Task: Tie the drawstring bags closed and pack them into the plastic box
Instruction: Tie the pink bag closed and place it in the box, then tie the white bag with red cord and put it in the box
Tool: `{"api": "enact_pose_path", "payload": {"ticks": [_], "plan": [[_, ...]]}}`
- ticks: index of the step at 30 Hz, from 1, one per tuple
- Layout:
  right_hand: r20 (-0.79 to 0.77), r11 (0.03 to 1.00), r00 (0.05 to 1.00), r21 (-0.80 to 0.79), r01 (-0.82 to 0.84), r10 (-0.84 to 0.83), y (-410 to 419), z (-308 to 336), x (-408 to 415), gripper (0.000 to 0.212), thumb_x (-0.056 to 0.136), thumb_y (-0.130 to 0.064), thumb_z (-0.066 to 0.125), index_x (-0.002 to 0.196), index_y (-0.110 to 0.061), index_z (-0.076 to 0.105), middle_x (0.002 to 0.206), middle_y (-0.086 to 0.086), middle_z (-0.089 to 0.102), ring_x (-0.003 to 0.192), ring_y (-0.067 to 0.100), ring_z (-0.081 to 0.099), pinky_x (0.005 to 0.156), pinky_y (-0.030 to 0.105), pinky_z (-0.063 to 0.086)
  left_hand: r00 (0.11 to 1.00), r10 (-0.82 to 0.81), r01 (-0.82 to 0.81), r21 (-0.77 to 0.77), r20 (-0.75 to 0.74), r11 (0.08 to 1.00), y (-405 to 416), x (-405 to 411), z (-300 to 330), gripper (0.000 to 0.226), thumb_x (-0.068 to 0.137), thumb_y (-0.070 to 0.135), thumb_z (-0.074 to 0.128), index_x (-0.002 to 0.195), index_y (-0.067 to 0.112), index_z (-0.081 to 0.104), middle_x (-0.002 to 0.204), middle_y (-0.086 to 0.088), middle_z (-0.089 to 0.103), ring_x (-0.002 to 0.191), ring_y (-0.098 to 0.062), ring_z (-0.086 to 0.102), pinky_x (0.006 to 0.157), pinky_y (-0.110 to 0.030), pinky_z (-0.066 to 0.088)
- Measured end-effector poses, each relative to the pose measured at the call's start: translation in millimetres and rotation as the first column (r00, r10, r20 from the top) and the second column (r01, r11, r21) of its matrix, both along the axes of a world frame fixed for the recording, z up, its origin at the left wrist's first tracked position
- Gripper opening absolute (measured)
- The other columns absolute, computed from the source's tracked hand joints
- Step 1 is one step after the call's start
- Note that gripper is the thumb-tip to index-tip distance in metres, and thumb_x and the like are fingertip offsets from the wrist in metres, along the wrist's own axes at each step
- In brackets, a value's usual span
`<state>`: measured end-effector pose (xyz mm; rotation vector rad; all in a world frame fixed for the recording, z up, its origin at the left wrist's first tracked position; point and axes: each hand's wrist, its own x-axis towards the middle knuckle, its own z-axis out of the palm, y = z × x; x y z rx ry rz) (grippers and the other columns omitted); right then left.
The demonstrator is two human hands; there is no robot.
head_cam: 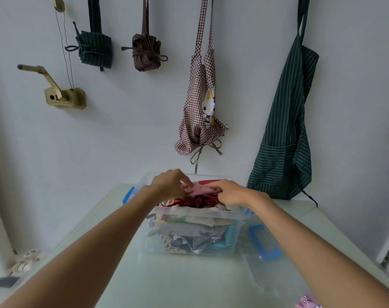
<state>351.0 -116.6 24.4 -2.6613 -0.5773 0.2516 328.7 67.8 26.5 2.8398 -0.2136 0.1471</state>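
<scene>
A pink bag [200, 189] lies on top of the cloth heaped in the clear plastic box [189, 236] on the table [189, 283]. The left hand [170, 182] and right hand [230, 193] pinch its ends with curled fingers, both arms stretched forward over the box.

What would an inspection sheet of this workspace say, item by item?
Surface: pale table, bearing the box.
Job's things: clear plastic box packed high with fabric bags; pink bag on top; lid with blue handle lies to the right.
Clutter: pink fabric at bottom right edge.
Grips: left hand and right hand both pinch the pink bag.
Cables: thin cord runs to a wall crank.
Surroundings: green striped apron, checked apron and two tied bundles on the wall.
</scene>
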Motion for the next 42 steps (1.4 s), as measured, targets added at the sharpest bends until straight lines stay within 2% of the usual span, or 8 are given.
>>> {"api": "enact_pose_path", "payload": {"ticks": [4,11,14,18,22,27,33,42], "plan": [[0.151,0.994,0.988,0.111,0.004,-0.021,-22.2,13.4,-41.5,0.062,0.088,0.011,0.032,0.141,-0.021,0.041,0.15,0.0,0.031,0.137,0.019,0.032,0.109,0.027,0.025,0.978,0.04,-0.025,-0.076,0.204,0.997,-13.1,-36.7,21.5,0.034,0.089,0.019,0.061,0.121,0.03,0.061,0.128,0.002,0.06,0.116,-0.017,0.056,0.088,-0.031,0.046],[0.149,0.994,0.987,0.103,0.049,-0.064,-97.0,9.7,-130.5,0.045,0.088,0.002,0.04,0.105,-0.027,0.069,0.117,-0.008,0.06,0.102,0.01,0.058,0.093,0.026,0.044,0.962,-0.04,0.08,-0.139,0.27,0.987,-64.3,-125.7,28.4,0.031,0.088,0.013,0.054,0.107,0.031,0.07,0.113,0.009,0.069,0.097,-0.01,0.063,0.075,-0.026,0.051],[-0.021,0.994,0.996,0.066,0.086,-0.085,-135.8,0.6,-178.4,0.033,0.089,-0.003,0.048,0.096,-0.028,0.068,0.105,-0.001,0.069,0.081,0.004,0.061,0.08,0.019,0.048,0.981,-0.116,0.154,-0.254,0.157,0.955,-98.0,-164.0,5.5,0.024,0.087,0.017,0.056,0.098,0.03,0.073,0.106,0.009,0.072,0.095,-0.012,0.065,0.083,-0.031,0.053],[-0.146,0.968,0.97,-0.19,0.164,-0.193,-174.8,-20.8,-225.4,0.027,0.091,-0.016,0.051,0.112,-0.023,0.067,0.118,0.0,0.063,0.103,0.015,0.06,0.086,0.022,0.046,0.962,-0.256,0.223,-0.27,-0.094,0.937,-139.1,-196.3,-38.3,0.021,0.086,0.029,0.063,0.105,0.028,0.072,0.107,0.008,0.071,0.093,-0.014,0.067,0.091,-0.035,0.052],[-0.299,0.888,0.891,-0.413,0.202,-0.342,-190.7,-44.4,-267.9,0.027,0.086,-0.04,0.059,0.082,-0.014,0.06,0.083,0.004,0.059,0.066,0.016,0.055,0.056,0.02,0.045,0.806,-0.267,0.144,-0.262,-0.529,0.954,-169.5,-219.1,-86.7,0.067,0.075,0.055,0.069,0.131,0.02,0.051,0.123,0.0,0.061,0.085,-0.017,0.064,0.071,-0.025,0.056],[-0.191,0.798,0.898,-0.555,0.235,-0.397,-196.4,-74.5,-286.8,0.046,0.076,-0.046,0.069,0.06,-0.018,0.036,0.062,-0.003,0.043,0.061,0.017,0.048,0.057,0.023,0.037,0.837,-0.318,0.179,-0.325,-0.446,0.929,-163.5,-232.1,-109.0,0.025,0.083,0.023,0.065,0.107,0.021,0.071,0.09,0.001,0.066,0.074,-0.015,0.06,0.054,-0.014,0.048],[-0.258,0.973,0.938,-0.064,0.221,-0.23,-153.7,-66.7,-278.7,0.03,0.086,-0.025,0.065,0.06,-0.019,0.05,0.056,-0.004,0.045,0.049,0.007,0.042,0.049,0.017,0.033,0.895,-0.186,0.063,-0.299,-0.406,0.952,-90.9,-216.1,-75.9,0.024,0.088,0.014,0.06,0.11,0.018,0.07,0.09,-0.001,0.062,0.071,-0.006,0.055,0.053,-0.014,0.048],[-0.289,0.762,0.896,0.476,0.439,-0.336,-46.3,-104.8,-210.4,0.016,0.089,-0.017,0.059,0.078,-0.009,0.067,0.066,0.004,0.064,0.057,0.01,0.059,0.066,0.023,0.053,0.98,0.177,-0.161,-0.163,0.088,0.973,-24.1,-196.6,-97.6,0.043,0.09,0.026,0.06,0.131,0.025,0.051,0.141,0.0,0.05,0.127,-0.024,0.048,0.098,-0.038,0.042]]}}
